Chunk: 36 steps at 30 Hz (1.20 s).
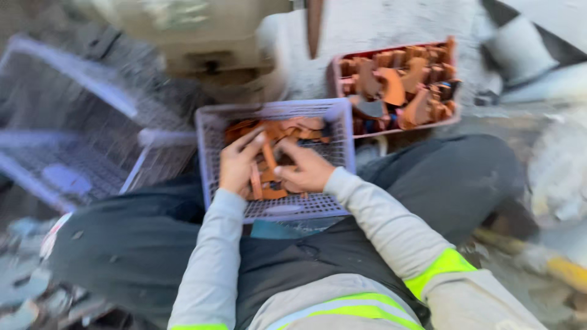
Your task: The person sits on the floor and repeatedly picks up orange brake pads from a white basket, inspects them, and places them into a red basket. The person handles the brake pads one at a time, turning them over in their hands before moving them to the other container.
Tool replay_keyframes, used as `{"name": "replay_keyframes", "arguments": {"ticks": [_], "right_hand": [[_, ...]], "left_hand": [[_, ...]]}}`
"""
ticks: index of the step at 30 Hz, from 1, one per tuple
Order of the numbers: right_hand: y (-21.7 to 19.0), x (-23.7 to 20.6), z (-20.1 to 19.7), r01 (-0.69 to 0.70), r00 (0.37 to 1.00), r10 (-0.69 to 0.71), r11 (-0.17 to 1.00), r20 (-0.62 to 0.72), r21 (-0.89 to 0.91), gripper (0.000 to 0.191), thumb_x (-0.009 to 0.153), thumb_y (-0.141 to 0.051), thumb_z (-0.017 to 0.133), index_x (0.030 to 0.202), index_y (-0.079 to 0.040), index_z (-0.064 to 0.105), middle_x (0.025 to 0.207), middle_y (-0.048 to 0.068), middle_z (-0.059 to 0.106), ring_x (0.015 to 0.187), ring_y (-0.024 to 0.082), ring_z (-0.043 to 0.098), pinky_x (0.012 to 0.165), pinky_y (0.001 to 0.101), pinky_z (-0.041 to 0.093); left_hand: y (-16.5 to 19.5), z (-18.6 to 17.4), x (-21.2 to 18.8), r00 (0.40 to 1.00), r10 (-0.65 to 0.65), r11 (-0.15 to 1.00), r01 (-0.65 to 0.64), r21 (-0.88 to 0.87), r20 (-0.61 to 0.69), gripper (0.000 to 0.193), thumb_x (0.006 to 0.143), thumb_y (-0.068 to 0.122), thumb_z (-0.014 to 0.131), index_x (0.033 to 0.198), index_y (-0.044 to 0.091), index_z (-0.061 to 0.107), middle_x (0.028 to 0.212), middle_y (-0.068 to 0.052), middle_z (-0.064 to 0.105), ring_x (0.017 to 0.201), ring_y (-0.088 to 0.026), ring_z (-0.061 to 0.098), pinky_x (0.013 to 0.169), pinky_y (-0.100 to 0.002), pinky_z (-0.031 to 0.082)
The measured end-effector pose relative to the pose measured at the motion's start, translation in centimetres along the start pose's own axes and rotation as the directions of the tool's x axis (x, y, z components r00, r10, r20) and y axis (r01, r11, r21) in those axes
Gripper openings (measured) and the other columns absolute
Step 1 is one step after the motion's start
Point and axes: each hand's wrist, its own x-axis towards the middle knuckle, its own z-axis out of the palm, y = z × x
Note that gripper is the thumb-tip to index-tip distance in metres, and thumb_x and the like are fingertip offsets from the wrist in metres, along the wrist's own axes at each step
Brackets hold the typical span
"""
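Nearest the camera were the person's own grey sleeves with yellow-green reflective bands, and dark trousers over both knees, the person being seated. A small lilac plastic basket (342, 131) with a lattice wall sat between the knees, against the lap, and both hands were inside it.

The left hand (237, 165) lay palm down over a heap of flat orange-brown pieces (287, 129), fingers bent and partly closed, the forefinger reaching forward. It touched the pieces; whether it had actually gripped one could not be told, as the frame was blurred by motion. The right hand (306, 171) was curled with the thumb toward the left hand, its fingers closed loosely on one upright orange-brown strip (269, 160) that stood between the two hands. More pieces lay against the far wall of the basket.

Just beyond the basket, touching or nearly touching its far right corner, stood a red tray (333, 76) filled with similar orange-brown shaped pieces, stacked irregularly. To the left, well apart from the hands, lay larger pale lilac wire-mesh crates (73, 79). At the lower right edge a yellow-handled tool (565, 272) lay on the ground, its type indistinct.
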Motion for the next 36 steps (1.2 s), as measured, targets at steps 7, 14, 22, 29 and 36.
{"name": "replay_keyframes", "arguments": {"ticks": [7, 14, 22, 29, 36], "right_hand": [[-1.1, -2.5, -0.8, 0.012, 0.983, 0.007, 0.995, -0.185, 0.103, 0.034, 0.089, -0.027, 0.076, 0.107, -0.002, 0.06, 0.088, 0.013, 0.07, 0.078, 0.032, 0.071, 0.072, 0.0401, 0.057], [-0.7, -4.1, -2.7, 0.079, 0.959, -0.082, 0.997, -0.272, -0.019, 0.037, 0.088, -0.025, 0.078, 0.109, -0.002, 0.058, 0.098, 0.014, 0.071, 0.091, 0.033, 0.072, 0.079, 0.041, 0.056], [-0.7, -3.4, -0.9, 0.019, 0.872, -0.174, 0.946, -0.458, -0.323, 0.032, 0.081, -0.016, 0.075, 0.106, -0.005, 0.059, 0.095, 0.02, 0.062, 0.09, 0.043, 0.065, 0.076, 0.0502, 0.053], [2.1, -1.7, -1.7, -0.077, 0.843, -0.085, 0.958, -0.531, -0.276, 0.024, 0.083, -0.01, 0.069, 0.103, -0.003, 0.057, 0.097, 0.022, 0.066, 0.092, 0.045, 0.066, 0.079, 0.0531, 0.053], [4.4, -1.1, -8.7, -0.224, 0.815, 0.084, 0.958, -0.573, -0.177, 0.023, 0.089, -0.015, 0.068, 0.103, 0.0, 0.058, 0.098, 0.024, 0.069, 0.091, 0.044, 0.069, 0.08, 0.0495, 0.055]], "left_hand": [[0.8, 2.6, -0.8, 0.999, -0.03, 0.999, 0.03, 0.022, -0.035, 0.037, 0.096, 0.014, 0.07, 0.13, -0.001, 0.069, 0.104, -0.008, 0.075, 0.069, -0.012, 0.066, 0.042, -0.021, 0.045], [0.3, 5.2, -1.0, 0.999, 0.024, 0.997, -0.025, 0.072, 0.021, 0.035, 0.096, 0.014, 0.07, 0.127, -0.001, 0.07, 0.106, -0.009, 0.077, 0.067, -0.013, 0.065, 0.044, -0.022, 0.046], [-3.2, 5.6, 0.3, 0.949, 0.297, 0.903, -0.245, 0.354, -0.101, 0.026, 0.095, 0.01, 0.074, 0.118, -0.002, 0.077, 0.101, -0.009, 0.076, 0.083, -0.011, 0.066, 0.073, -0.023, 0.054], [-3.9, 6.2, 0.8, 0.977, 0.208, 0.934, -0.186, 0.306, -0.038, 0.034, 0.095, 0.012, 0.073, 0.125, -0.003, 0.072, 0.11, -0.013, 0.075, 0.091, -0.015, 0.071, 0.08, -0.025, 0.058], [-1.9, 6.1, 0.8, 0.997, 0.075, 0.963, -0.074, 0.258, 0.005, 0.041, 0.096, 0.014, 0.069, 0.131, -0.006, 0.064, 0.123, -0.018, 0.07, 0.093, -0.029, 0.078, 0.074, -0.029, 0.061]]}}
